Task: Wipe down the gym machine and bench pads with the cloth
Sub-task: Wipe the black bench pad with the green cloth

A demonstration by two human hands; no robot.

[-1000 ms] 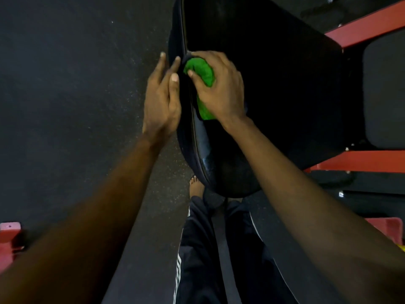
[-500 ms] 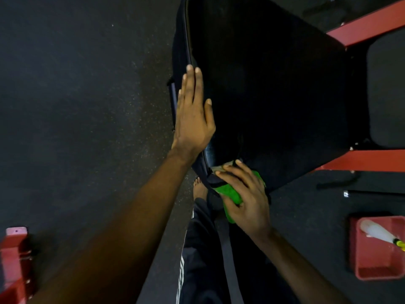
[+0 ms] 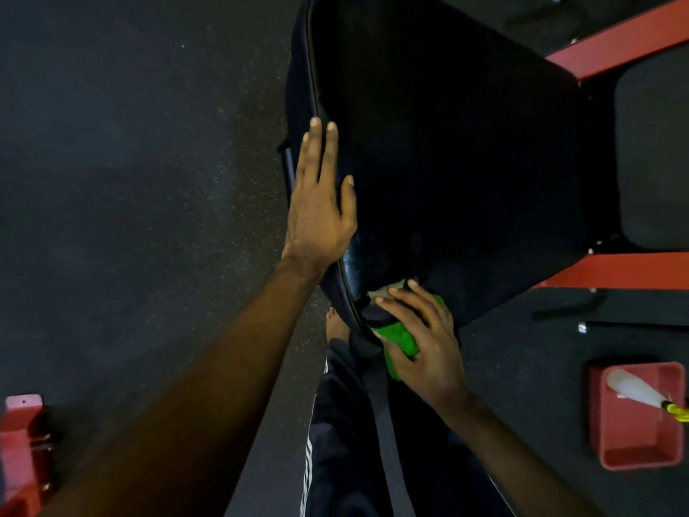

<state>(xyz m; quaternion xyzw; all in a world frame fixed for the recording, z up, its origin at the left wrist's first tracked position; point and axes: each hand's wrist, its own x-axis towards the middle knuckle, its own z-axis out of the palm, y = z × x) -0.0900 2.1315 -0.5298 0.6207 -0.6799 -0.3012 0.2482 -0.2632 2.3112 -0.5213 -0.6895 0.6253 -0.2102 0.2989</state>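
Observation:
A large black bench pad (image 3: pixel 447 151) fills the upper middle of the head view, mounted on a red frame (image 3: pixel 619 270). My left hand (image 3: pixel 320 203) lies flat with straight fingers against the pad's left edge. At the pad's near corner my right hand (image 3: pixel 425 341) grips a bunched green cloth (image 3: pixel 399 339) and holds it against the pad's rim. Part of the cloth is hidden under my fingers.
A red tray (image 3: pixel 637 442) on the floor at lower right holds a white spray bottle (image 3: pixel 634 388). A second dark pad (image 3: pixel 652 151) sits at the right edge. Another red frame piece (image 3: pixel 20 442) stands at lower left. My legs and a bare foot (image 3: pixel 335 324) are below the pad.
My right hand drew the cloth down the pad's left edge from the upper part to the near corner. My left hand shifted onto the edge and flattened there; little moved in the last half second.

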